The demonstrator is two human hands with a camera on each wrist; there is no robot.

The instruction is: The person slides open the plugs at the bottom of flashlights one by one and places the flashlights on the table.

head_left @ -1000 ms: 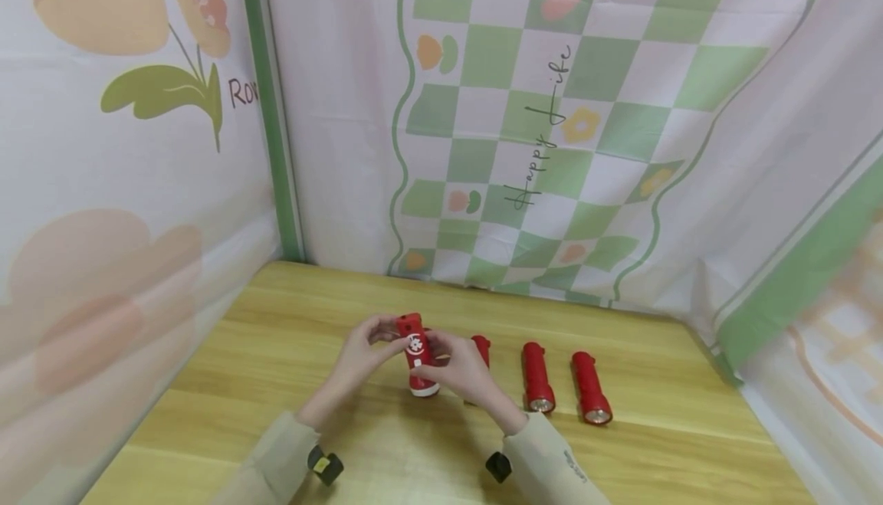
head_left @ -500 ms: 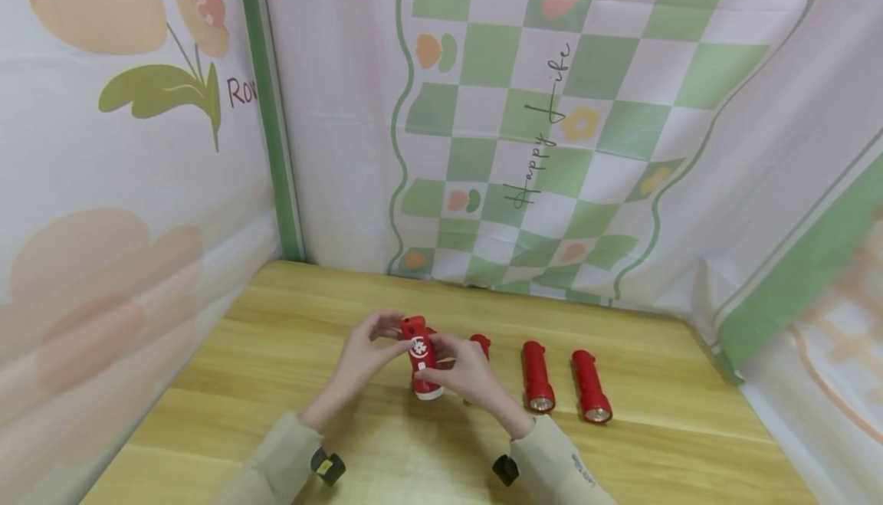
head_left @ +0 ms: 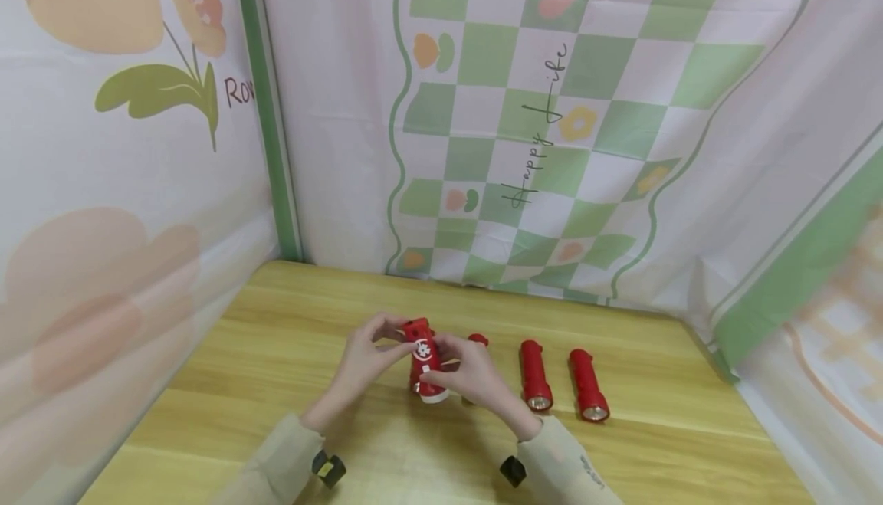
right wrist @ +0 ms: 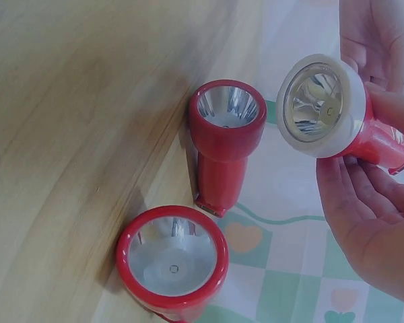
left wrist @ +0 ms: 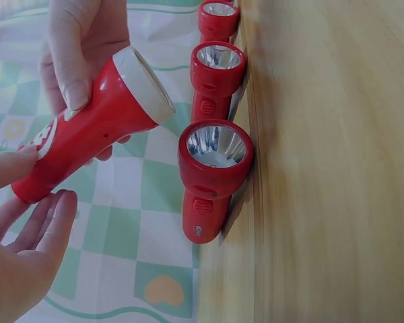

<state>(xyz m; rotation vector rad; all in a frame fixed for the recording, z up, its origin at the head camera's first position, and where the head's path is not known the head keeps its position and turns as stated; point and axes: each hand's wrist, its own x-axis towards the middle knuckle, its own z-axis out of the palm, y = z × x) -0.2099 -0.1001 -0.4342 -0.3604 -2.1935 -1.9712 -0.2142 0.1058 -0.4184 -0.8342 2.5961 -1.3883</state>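
Observation:
A red flashlight [head_left: 428, 371] with a white head rim is held between both hands above the table. Its tail points up and away in the head view, and a white printed emblem shows on the barrel. My left hand [head_left: 369, 352] pinches it near the tail end, thumb beside the emblem. My right hand [head_left: 476, 373] holds the barrel closer to the head, with the thumb on the near side. The right wrist view shows its clear lens and reflector [right wrist: 315, 104]. Another red flashlight [head_left: 415, 385] lies behind it, mostly hidden.
Two all-red flashlights, one [head_left: 534, 375] and another [head_left: 589, 385], lie to the right with lenses facing the near side. A further red flashlight [head_left: 477, 339] is partly covered by my right hand. Printed curtains [head_left: 331, 145] enclose the wooden table [head_left: 276, 352].
The held flashlight and both hands have shifted slightly to the right and a little lower. More of the flashlight lying behind it now shows. The grips look the same.

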